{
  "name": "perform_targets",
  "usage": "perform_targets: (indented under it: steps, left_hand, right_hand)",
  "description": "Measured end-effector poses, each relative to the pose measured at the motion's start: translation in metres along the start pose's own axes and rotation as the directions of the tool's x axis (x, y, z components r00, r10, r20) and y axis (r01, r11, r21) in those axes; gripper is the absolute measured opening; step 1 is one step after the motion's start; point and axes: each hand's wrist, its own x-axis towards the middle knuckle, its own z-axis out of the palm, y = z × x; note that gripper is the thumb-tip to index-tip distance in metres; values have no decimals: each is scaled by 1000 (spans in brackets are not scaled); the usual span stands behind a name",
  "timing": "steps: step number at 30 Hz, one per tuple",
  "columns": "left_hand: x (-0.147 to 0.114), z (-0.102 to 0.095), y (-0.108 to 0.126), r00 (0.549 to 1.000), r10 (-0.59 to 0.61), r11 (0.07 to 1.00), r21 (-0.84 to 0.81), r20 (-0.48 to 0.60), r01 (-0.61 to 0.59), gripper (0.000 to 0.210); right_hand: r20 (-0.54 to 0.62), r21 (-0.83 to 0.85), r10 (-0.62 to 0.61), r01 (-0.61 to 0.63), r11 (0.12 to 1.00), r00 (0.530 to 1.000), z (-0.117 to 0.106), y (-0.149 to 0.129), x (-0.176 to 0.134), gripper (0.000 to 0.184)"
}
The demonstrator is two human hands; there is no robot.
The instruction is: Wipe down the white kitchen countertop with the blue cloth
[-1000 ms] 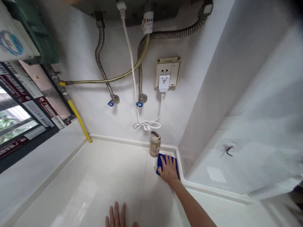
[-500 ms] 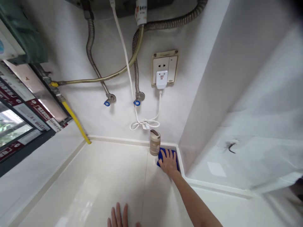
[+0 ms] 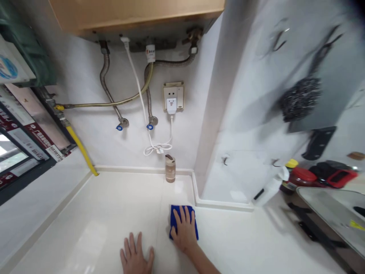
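Observation:
My right hand point(image 3: 184, 230) lies palm down with spread fingers on a folded blue cloth point(image 3: 173, 213), pressing it against the white countertop point(image 3: 125, 201). The cloth shows around and between the fingers. To the left, my left hand point(image 3: 136, 255) rests flat on the same surface, its fingers apart and nothing in it. Part of that hand is cut off by the lower edge of the view. Beyond the cloth, a clear bottle with a brownish lid point(image 3: 170, 169) stands upright near the back wall.
A white power cord point(image 3: 158, 147) hangs looped below the wall socket point(image 3: 173, 95). Metal hoses and a yellow pipe point(image 3: 82, 151) run along the wall. Right of the wall corner are a white bottle point(image 3: 272, 186), a red-lidded jar point(image 3: 302, 179), a hanging scrubber point(image 3: 302, 97) and a stove point(image 3: 327, 213).
My right hand has drawn the blue cloth from the back corner beside the bottle toward me. More of my left hand shows. The view has shifted up and right, revealing the stove side.

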Motion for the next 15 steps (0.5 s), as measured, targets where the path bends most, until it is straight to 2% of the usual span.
perform_targets:
  steps: [3, 5, 9, 12, 15]
  left_hand:
    - [1, -3, 1, 999, 8, 1000, -6, -36, -8, 66]
    - [2, -6, 0, 1000, 10, 1000, -7, -26, -10, 67]
    - [3, -9, -2, 999, 7, 1000, -16, 32, -7, 70]
    - [6, -6, -3, 1000, -9, 1000, -28, 27, 9, 72]
    - [9, -4, -4, 999, -18, 999, -33, 46, 20, 75]
  right_hand:
    - [16, 81, -65, 63, 995, 998, -2, -5, -49, 74]
    - [28, 111, -94, 91, 990, 995, 0, 1, -79, 75]
    - [22, 76, -166, 164, 984, 986, 18, 37, -129, 80]
    - [-123, -47, -189, 185, 982, 974, 35, 79, -160, 81]
    - [-300, -169, -131, 82, 982, 945, 40, 122, -192, 75]
